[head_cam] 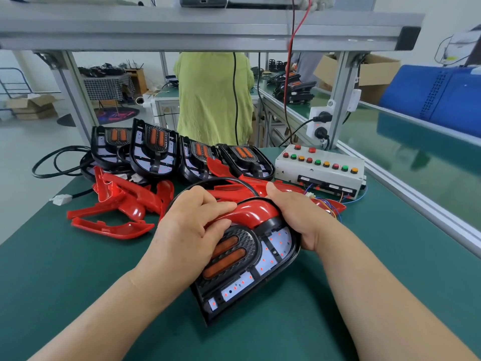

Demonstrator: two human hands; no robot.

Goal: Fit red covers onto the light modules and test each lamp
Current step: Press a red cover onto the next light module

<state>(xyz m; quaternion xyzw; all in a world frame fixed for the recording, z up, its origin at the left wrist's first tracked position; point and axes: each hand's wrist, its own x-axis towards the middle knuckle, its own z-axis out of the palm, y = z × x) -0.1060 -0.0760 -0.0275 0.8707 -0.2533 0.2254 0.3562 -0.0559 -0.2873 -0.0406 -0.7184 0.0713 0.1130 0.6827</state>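
Observation:
A black light module (pixel 250 269) with two orange lenses and lit red LEDs lies tilted on the green mat in front of me. A curved red cover (pixel 256 211) sits over its far end. My left hand (pixel 190 230) grips the cover from the left, thumb on top and fingers curled over the module's face. My right hand (pixel 294 217) grips the module's far right edge, its thumb on the cover. Several bare modules (pixel 153 149) stand in a row behind. Loose red covers (pixel 122 204) lie in a heap at the left.
A white test box (pixel 320 165) with coloured buttons and wires sits at the back right. Black cable (pixel 57 162) loops off the mat's left edge, ending in a white connector (pixel 61 199). An aluminium frame shelf (pixel 208 29) spans overhead. A person in a green top (pixel 213 97) stands beyond.

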